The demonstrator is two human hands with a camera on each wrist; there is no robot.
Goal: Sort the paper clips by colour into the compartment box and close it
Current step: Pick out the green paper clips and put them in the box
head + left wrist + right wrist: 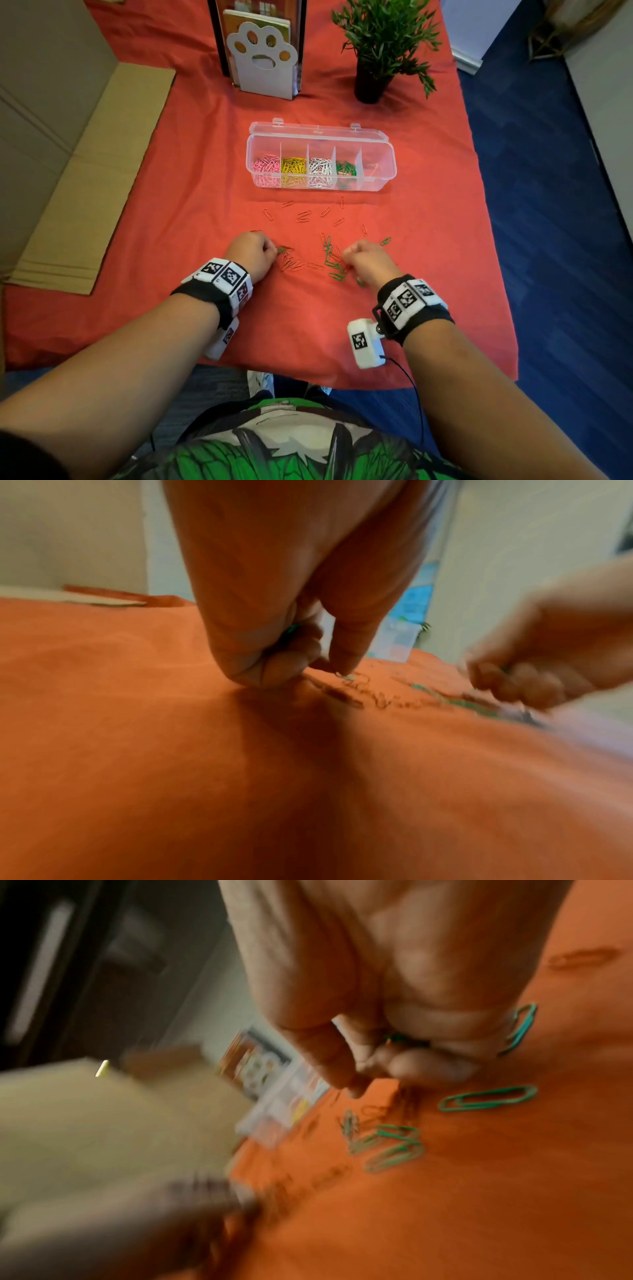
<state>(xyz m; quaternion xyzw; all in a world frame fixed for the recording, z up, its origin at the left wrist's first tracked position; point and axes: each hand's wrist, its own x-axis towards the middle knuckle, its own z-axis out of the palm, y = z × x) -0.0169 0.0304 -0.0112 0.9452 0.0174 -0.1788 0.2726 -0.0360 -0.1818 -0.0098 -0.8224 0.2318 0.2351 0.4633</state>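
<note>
The clear compartment box (388,171) stands open mid-table, its lid (318,131) tipped back. It holds pink, yellow, white and green clips in separate compartments, and one orange clip at the right end. Loose orange clips (303,216) and green clips (330,263) lie scattered on the red cloth in front of it. My left hand (274,250) (329,666) is curled, with green showing in its palm, and pinches a green clip (346,676) on the cloth. My right hand (346,257) (369,1074) is curled round green clips, beside more green clips (486,1102).
A white paw-shaped bookend (262,58) with books and a potted plant (380,51) stand behind the box. Flat cardboard (96,171) lies along the table's left side. The cloth's right edge drops to blue carpet (548,205).
</note>
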